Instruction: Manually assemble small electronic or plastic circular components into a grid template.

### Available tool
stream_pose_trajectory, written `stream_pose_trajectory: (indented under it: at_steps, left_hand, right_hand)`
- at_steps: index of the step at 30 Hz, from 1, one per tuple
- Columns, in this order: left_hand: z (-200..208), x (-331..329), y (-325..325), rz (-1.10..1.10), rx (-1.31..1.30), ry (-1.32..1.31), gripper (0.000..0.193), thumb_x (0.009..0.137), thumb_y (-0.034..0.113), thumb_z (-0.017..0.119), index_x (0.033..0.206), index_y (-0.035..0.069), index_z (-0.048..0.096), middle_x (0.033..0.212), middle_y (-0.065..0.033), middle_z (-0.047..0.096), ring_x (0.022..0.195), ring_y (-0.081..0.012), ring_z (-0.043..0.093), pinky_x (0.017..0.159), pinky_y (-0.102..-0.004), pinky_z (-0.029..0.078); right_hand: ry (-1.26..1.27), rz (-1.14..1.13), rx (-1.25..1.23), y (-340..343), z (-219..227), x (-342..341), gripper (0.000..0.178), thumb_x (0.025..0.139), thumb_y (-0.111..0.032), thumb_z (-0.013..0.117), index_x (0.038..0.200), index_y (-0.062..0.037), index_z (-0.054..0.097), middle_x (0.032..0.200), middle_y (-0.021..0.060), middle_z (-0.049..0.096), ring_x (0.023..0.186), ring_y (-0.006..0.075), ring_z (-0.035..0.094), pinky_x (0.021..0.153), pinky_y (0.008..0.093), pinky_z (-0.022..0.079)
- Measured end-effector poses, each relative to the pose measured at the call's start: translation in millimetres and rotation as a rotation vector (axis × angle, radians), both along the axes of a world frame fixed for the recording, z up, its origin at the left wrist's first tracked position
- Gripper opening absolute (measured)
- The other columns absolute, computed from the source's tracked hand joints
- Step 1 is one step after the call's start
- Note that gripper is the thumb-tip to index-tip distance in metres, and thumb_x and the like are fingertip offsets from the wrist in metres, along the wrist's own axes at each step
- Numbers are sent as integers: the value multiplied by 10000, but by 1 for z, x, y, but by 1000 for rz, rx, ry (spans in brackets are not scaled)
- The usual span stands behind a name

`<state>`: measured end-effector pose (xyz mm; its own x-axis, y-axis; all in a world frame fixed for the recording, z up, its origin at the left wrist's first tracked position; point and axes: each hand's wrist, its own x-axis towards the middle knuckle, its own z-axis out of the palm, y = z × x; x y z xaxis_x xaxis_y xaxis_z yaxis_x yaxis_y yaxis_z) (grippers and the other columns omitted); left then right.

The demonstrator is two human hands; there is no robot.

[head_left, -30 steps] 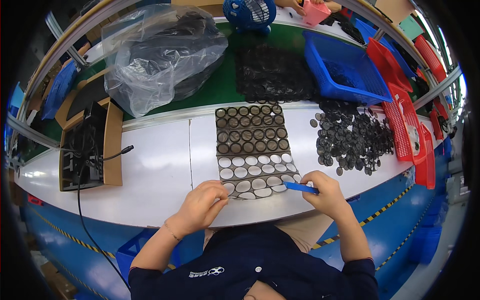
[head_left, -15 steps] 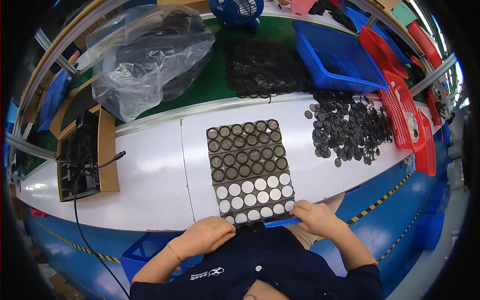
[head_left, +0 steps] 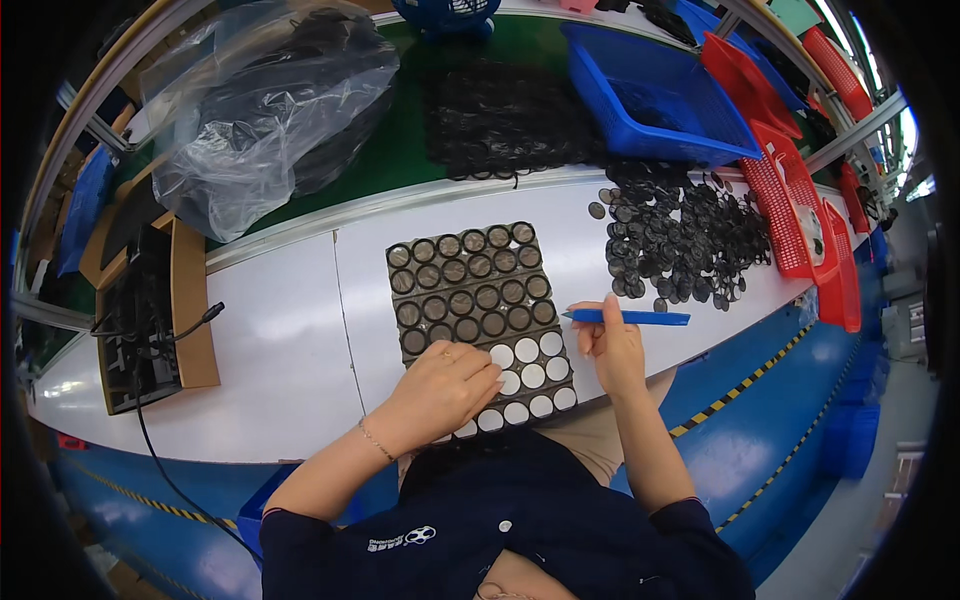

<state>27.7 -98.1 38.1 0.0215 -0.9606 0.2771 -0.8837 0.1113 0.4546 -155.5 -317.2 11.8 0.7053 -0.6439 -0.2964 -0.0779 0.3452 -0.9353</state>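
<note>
In front of me on the white table lies a dark tray [head_left: 397, 293] with rows of round pieces. Its far rows carry black rings [head_left: 467, 329] with greyish, film-like centres; its near rows carry white discs [head_left: 532, 376]. My left hand [head_left: 445, 385] rests over the near-left part of the tray, fingers bent and together at the white discs. Whatever its fingertips hold, if anything, is hidden. Just right of the tray, my right hand [head_left: 618, 350] grips a slim blue pen-shaped tool [head_left: 655, 318] between thumb and fingers, its pointed end toward the tray.
A pile of dark round pieces [head_left: 680, 240] lies at the right, beside red baskets [head_left: 790, 205]. Behind stand a blue basket [head_left: 650, 100], a heap of black rings [head_left: 510, 120] and a clear plastic bag [head_left: 270, 120]. A cardboard box [head_left: 195, 300] with a cable sits left.
My left hand has moved from the tray's near edge up over the white discs. My right hand has lifted away from the near-right corner, carrying the blue tool farther out. The view has shifted slightly.
</note>
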Motion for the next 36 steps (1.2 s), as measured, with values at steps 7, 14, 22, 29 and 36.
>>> stream_pose_trajectory:
  at_steps: [7,14,22,29,36]
  left_hand:
    - [-18,3,-42,36,-97,-205,371,857,183,719,1192,29,669,1212,-98,613,1169,-264,562,989,-408,453]
    - [-26,4,-41,43,39,-166,467,901,305,718,1328,138,628,1464,-63,523,1458,-266,374,1172,-606,269]
    - [-30,4,-40,57,73,-147,490,907,317,712,1365,178,609,1475,-46,520,1455,-259,384,1176,-622,246]
    - [-30,5,-41,52,93,-140,498,919,316,701,1388,190,594,1490,-41,511,1460,-258,380,1182,-620,237]
    - [-30,6,-41,51,109,-116,502,924,317,699,1399,194,589,1505,-43,497,1470,-258,368,1185,-626,224]
  right_hand:
    - [-41,-20,-389,27,-8,23,244,1018,-122,616,1167,62,675,1102,128,659,899,166,705,759,262,586]
    - [82,7,-457,33,-4,18,178,946,-54,673,1092,36,723,975,105,699,798,138,698,718,242,546]
    - [123,30,-465,28,-3,16,174,945,-68,675,1082,28,724,969,98,699,753,121,671,694,244,525]
    - [146,42,-449,28,2,18,175,932,-54,677,1086,11,728,976,107,709,814,166,690,732,284,541]
    - [136,91,-968,32,1,22,183,905,-69,685,1073,-25,741,1016,148,729,948,291,676,819,373,536]
